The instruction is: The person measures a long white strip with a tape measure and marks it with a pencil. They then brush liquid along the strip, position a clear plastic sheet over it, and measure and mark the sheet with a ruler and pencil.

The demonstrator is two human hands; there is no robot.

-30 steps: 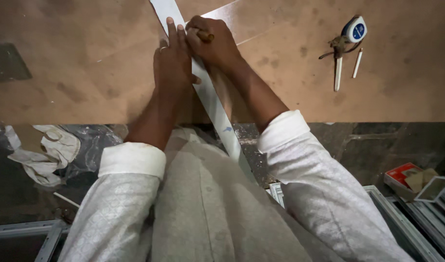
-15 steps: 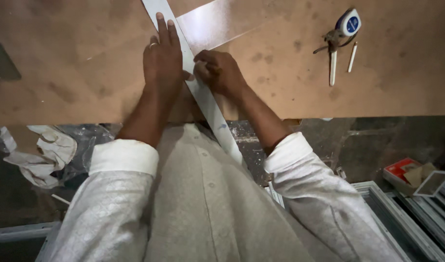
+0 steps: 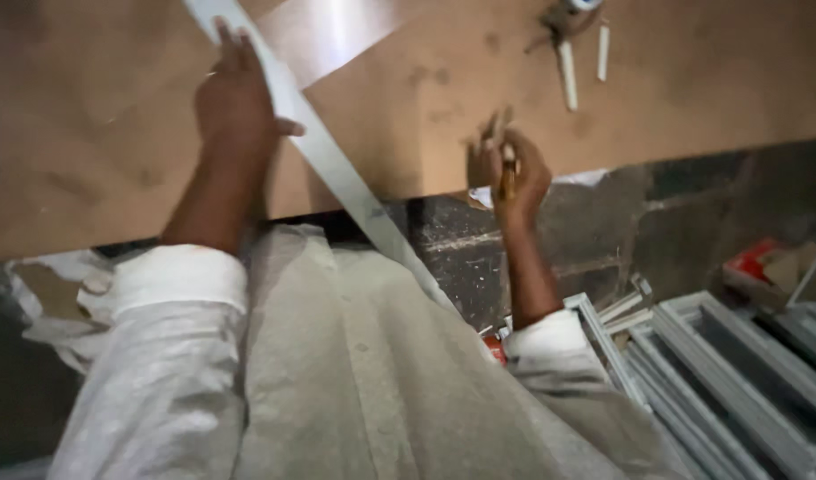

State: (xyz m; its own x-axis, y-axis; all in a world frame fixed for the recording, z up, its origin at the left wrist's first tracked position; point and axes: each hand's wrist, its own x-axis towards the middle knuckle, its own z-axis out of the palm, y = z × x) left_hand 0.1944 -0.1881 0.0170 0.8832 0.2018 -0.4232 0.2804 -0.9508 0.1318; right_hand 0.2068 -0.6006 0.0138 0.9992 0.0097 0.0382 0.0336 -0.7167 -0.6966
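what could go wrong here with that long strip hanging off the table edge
1. The long pale strip overhangs the table toward the person's body, and only the left hand presses on it, so it may pivot or slide.
2. The right hand holds a small pencil-like tool off the strip; the blur leaves its grip unclear, and it may drop.
3. Stacked metal frames lie on the floor nearby, a trip risk.

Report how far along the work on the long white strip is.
Done: the long white strip lies slantwise across the brown board, one end overhanging the near edge. In hand: the left hand presses flat on the strip; the right hand is off it at the board's edge, holding a small, blurred pencil-like thing. Left: any marks on the strip are too blurred to judge.
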